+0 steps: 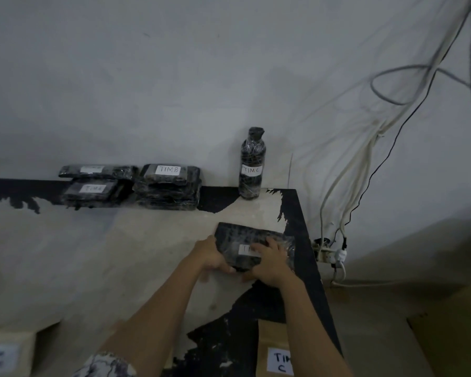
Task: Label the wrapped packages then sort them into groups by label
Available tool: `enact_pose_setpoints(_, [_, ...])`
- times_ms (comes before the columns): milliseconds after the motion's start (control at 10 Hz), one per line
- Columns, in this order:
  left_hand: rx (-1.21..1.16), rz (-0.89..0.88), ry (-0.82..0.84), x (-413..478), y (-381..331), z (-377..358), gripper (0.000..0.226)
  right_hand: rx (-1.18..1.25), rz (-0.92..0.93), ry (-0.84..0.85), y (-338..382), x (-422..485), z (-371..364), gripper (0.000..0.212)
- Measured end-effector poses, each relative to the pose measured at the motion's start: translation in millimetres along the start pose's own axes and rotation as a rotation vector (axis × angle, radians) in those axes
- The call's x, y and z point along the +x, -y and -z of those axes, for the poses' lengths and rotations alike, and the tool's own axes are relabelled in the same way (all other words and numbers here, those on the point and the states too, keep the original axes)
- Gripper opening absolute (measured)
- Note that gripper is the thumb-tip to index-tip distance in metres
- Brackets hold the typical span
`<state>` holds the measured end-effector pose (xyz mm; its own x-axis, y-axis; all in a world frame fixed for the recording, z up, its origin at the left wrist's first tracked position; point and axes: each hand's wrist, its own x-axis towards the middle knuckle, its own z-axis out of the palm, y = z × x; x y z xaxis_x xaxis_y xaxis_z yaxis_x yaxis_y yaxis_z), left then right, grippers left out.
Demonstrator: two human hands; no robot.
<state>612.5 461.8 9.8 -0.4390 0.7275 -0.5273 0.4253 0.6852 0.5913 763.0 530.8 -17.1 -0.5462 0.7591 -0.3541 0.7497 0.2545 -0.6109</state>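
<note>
A flat black wrapped package (245,236) lies near the table's right edge, a white label on its top partly hidden by fingers. My left hand (211,254) grips its left side. My right hand (269,261) rests on top, fingers pressing on the label. At the back by the wall, a stack of black packages (167,187) shows a label reading TIM B. Two more labelled flat packages (93,183) lie left of it. A wrapped bottle (251,164) labelled TIM C stands upright at the back right.
The worn table (106,254) ends just right of the held package. A brown envelope (276,349) labelled TIM C lies at the near right. A box (6,352) sits at the near left. Cables (365,159) hang down the wall to a power strip (329,254).
</note>
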Motion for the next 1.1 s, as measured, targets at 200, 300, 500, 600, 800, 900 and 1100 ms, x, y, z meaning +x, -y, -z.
enact_pose_setpoints(200, [0.275,-0.105,-0.111,21.8,2.4,-5.3,0.055,-0.165,0.096,-0.012,2.4,31.9,10.2,0.067])
enact_pose_setpoints(300, [0.332,-0.128,-0.209,36.3,3.2,-4.7,0.038,-0.265,0.055,-0.173,9.2,43.1,13.3,0.058])
enact_pose_setpoints(500, [0.360,-0.166,-0.288,63.6,2.7,3.7,0.034,-0.137,-0.148,-0.341,13.1,55.0,10.5,0.073])
enact_pose_setpoints(600, [0.393,-0.184,-0.289,71.9,1.1,6.3,0.038,-0.089,-0.154,-0.364,14.0,57.4,9.2,0.072])
enact_pose_setpoints(800, [0.343,-0.233,-0.226,79.3,-0.3,7.0,0.041,-0.027,-0.149,-0.370,13.1,64.4,13.2,0.073])
enact_pose_setpoints(900, [0.348,-0.214,-0.192,80.1,2.0,7.7,0.046,0.005,-0.143,-0.343,8.6,66.3,17.3,0.076])
enact_pose_setpoints(1100, [0.313,-0.212,-0.223,63.5,11.2,-0.6,0.063,0.089,-0.106,-0.438,-1.8,50.3,15.2,0.072])
